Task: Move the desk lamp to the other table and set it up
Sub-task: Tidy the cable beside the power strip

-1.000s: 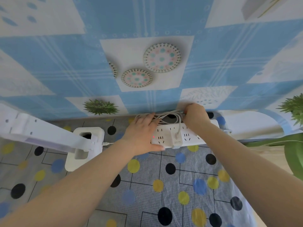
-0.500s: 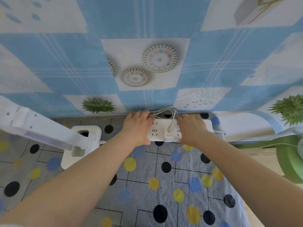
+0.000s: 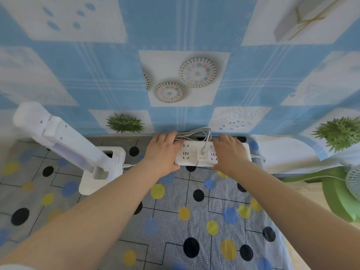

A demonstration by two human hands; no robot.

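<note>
Both hands now flank the power strip [image 3: 211, 153] at the surface's [image 3: 194, 221] back edge.
Left hand [image 3: 163, 152] and right hand [image 3: 228, 152] lie flat, grip apart; desk lamp [image 3: 81, 152] plugged in, switching on likely next.

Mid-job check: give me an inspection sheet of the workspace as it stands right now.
Surface: table under a dotted cloth, against a blue patterned backdrop.
Job's things: white desk lamp standing left, arm tilted; white power strip at the back edge, one adapter plugged in.
Clutter: nothing seen.
Hands: left hand and right hand rest flat on the strip's ends.
Cables: white cord bundle behind the strip; a cord enters the lamp base.
Surroundings: green fan at right.
</note>
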